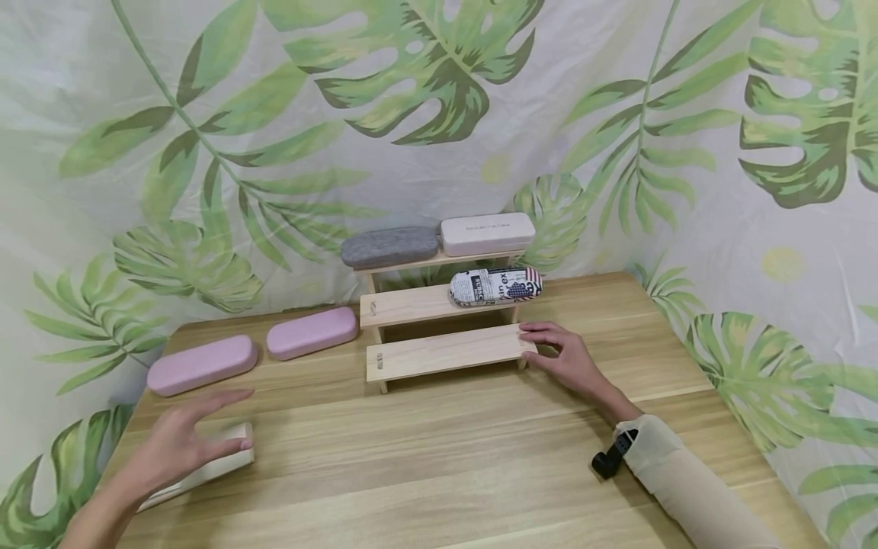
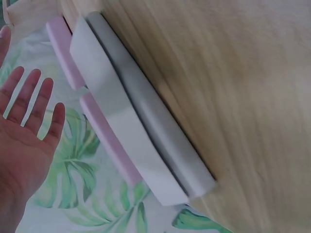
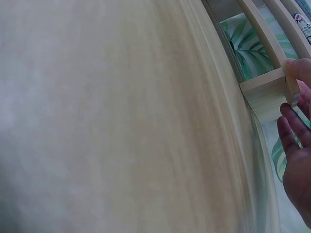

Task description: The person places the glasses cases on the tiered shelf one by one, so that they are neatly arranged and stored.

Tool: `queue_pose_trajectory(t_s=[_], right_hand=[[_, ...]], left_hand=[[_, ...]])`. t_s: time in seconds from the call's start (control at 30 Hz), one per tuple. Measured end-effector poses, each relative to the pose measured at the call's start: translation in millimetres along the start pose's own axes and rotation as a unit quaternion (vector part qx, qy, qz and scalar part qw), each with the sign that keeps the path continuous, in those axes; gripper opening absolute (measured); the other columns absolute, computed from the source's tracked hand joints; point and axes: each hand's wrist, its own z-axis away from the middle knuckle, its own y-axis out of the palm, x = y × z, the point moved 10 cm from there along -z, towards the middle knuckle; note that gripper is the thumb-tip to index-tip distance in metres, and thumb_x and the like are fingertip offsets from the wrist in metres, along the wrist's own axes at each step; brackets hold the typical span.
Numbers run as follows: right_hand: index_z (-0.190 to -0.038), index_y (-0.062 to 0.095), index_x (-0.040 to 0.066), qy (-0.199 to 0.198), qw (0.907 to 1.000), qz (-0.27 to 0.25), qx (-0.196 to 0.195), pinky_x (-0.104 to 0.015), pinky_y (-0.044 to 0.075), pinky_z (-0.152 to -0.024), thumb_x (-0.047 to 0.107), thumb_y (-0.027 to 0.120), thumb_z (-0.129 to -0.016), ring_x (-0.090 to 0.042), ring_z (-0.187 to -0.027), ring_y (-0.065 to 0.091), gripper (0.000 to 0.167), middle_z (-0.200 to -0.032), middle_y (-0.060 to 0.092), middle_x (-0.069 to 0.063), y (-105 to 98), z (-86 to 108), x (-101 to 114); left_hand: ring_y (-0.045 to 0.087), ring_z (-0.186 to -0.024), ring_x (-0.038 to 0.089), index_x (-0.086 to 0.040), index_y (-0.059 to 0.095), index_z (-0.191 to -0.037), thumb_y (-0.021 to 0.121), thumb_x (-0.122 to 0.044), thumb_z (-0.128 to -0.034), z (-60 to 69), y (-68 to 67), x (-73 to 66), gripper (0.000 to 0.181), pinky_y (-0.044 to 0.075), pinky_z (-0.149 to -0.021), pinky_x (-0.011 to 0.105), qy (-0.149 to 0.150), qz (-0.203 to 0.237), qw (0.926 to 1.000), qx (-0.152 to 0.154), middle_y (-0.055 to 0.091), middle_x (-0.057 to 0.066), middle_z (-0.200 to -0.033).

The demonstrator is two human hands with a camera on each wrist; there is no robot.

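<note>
Right hand: fingers and thumb [image 1: 569,366] pinch the right end of the bottom board of the wooden rack [image 1: 446,354]; rack has three tiers, stands on the table [image 1: 439,473]
Left hand: [image 1: 174,442] fingers straight and spread, grips nothing; near the long white case [image 2: 121,114], which lies on the table at the left
Top tier: gray felt case [image 1: 389,246] at left; white box [image 1: 488,233] at right, one line of small gray lettering on it, too small to read
Middle tier: newsprint case [image 1: 495,286] on the right half; "in ex" readable, stars-and-stripes patch at its right end; other print too small
Left of rack: left pink case [image 1: 202,366]; right pink case [image 1: 312,333], just beside the rack; both plain
Right cuff: pale sleeve [image 1: 693,480]; black device [image 1: 613,455] at the wrist
Backdrop: leaf-print cloth [image 1: 439,84]
</note>
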Motion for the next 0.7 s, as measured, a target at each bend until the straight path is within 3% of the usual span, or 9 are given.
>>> queue_pose_trajectory(t_s=[0.27, 0.47, 0.7], right_hand=[[-0.121, 0.074, -0.010, 0.006, 1.0000, 0.004, 0.001, -0.027, 0.049, -0.110, -0.009, 0.080, -0.088, -0.046, -0.128, 0.061, 0.034, -0.138, 0.064, -0.030, 0, 0.6, 0], [-0.121, 0.073, -0.011, 0.005, 1.0000, 0.002, 0.001, -0.028, 0.049, -0.109, -0.009, 0.080, -0.088, -0.047, -0.129, 0.060, 0.034, -0.138, 0.064, -0.030, 1, 0.0, 1], [-0.121, 0.073, -0.010, 0.007, 1.0000, 0.002, -0.004, -0.022, 0.047, -0.109, -0.010, 0.081, -0.087, -0.045, -0.131, 0.059, 0.035, -0.139, 0.064, -0.029, 0, -0.1, 1]], left_hand=[[0.047, -0.124, -0.020, -0.018, 0.074, -0.134, 0.103, -0.022, -0.0597, 13.5, -0.4, 10.8, 0.080, 0.033, -0.097, 0.000, 0.034, 0.000, 0.9994, 0.001, 0.073, -0.011, -0.130], [0.040, -0.128, -0.023, -0.018, 0.072, -0.136, 0.103, -0.024, -0.0602, 26.1, 1.4, 28.1, 0.083, 0.026, -0.100, -0.002, 0.024, 0.005, 0.9994, 0.022, 0.065, -0.021, -0.137], [0.036, -0.129, -0.025, -0.021, 0.071, -0.138, 0.104, -0.025, -0.0587, 37.7, 2.8, 43.4, 0.086, 0.022, -0.100, -0.002, 0.008, 0.017, 0.9990, 0.039, 0.068, -0.017, -0.136]])
